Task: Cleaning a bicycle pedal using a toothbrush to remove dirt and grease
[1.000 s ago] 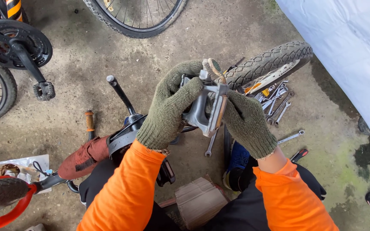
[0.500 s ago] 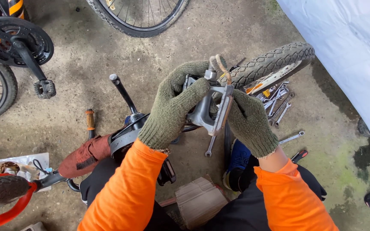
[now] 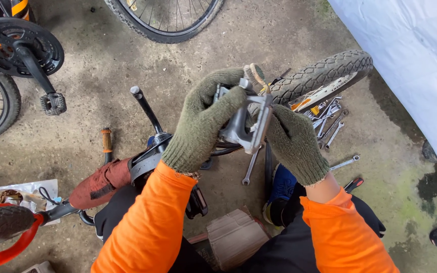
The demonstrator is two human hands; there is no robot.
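Above the concrete floor (image 3: 279, 30), we clasp a stiff, rigid-looking grey metal bicycle pedal (image 3: 244, 124) between our green-gloved left hand (image 3: 203, 121) and right hand (image 3: 292, 139), gripping its frame edges firmly.

floor: stained grey concrete (image 3: 259, 40) | right: white sheet (image 3: 410, 55) | light: daylight

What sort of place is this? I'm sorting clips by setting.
Likely an informal bicycle repair spot on a concrete floor: loose wrenches, a wheel and a crank with pedal surround gloved hands holding a metal part.
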